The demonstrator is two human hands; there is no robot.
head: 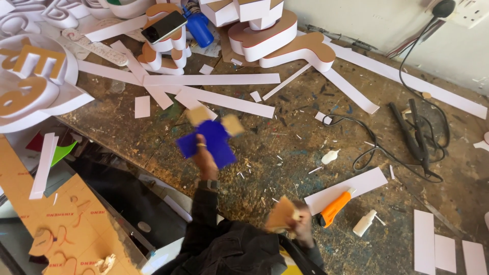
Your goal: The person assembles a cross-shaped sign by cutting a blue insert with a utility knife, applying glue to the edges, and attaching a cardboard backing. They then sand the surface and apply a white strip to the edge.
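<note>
- A person's left hand (205, 153), raised over a paint-flecked workbench (285, 147), grips a blue cut-out piece (209, 141) with tan backing paper at its upper corners; the piece stands just above the fingers, blurred by motion.
- The right hand (300, 226), low and close to the dark-sleeved body, is closed on a torn scrap of tan paper (281, 214), which sits just left of the knuckles.
- An orange-handled utility knife (334, 208) lies just right of the right hand, its tip on a white strip (351, 187); a small white glue bottle (364, 223) lies a little farther right.
- Beyond the left hand, white plastic strips (211, 79) fan across the bench, with white-and-tan channel letters (277, 35), a phone (164, 26) and a blue bottle (199, 28) at the far edge.
- Well right of both hands, a black cabled tool (413, 133) rests on the bench.
</note>
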